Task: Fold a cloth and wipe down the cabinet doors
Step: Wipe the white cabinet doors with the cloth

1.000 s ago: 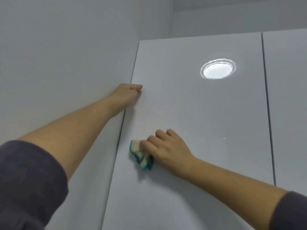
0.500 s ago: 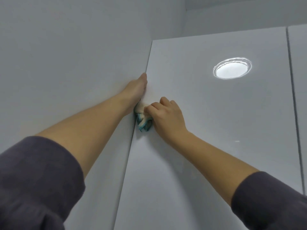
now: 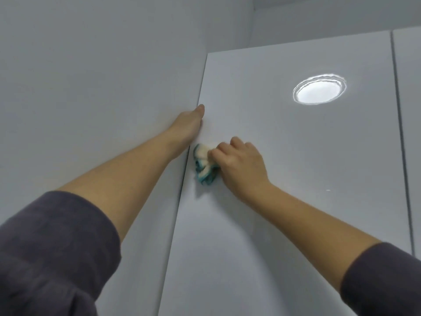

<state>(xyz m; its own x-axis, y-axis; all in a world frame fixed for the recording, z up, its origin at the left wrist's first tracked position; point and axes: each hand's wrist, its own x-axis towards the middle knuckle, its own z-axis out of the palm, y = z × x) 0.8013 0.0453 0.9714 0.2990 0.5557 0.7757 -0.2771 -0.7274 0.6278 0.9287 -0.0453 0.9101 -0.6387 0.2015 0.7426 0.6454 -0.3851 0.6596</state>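
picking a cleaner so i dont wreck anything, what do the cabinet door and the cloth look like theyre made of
Cabinet door: a smooth, glossy white panel, probably lacquered or laminated board; it mirrors a round ceiling light. The core can't be told.
Cloth: soft, bunched fabric, cream with teal edging, likely cotton or microfibre; it crumples under the right hand.

No text, label, brand, number or sign can be read anywhere in this view

Glossy, smooth cabinet door (image 3: 296,179); soft, bunched cloth (image 3: 204,165); matt wall (image 3: 91,87).
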